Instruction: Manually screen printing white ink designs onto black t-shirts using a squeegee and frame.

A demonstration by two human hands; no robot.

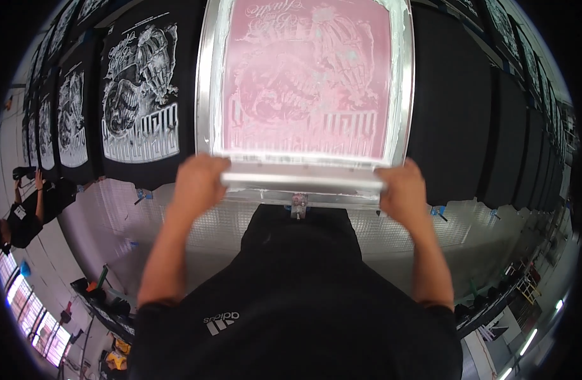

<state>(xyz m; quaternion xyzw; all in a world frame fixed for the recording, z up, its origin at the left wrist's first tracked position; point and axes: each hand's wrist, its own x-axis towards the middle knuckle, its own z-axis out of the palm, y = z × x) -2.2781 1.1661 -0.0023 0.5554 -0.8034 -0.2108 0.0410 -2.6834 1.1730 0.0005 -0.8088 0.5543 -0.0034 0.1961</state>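
Squeegee (303, 182), long, straight and shiny metal, is clasped at its ends by left hand (201, 182) and right hand (402, 189), across a pink, white-smeared, metal-framed screen (303, 85).

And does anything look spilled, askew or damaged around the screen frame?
Slightly: white smears line the inner edges of the screen frame untidily, and pale greenish patches stand out on the pink mesh, upper right; I can't tell residue from damage.
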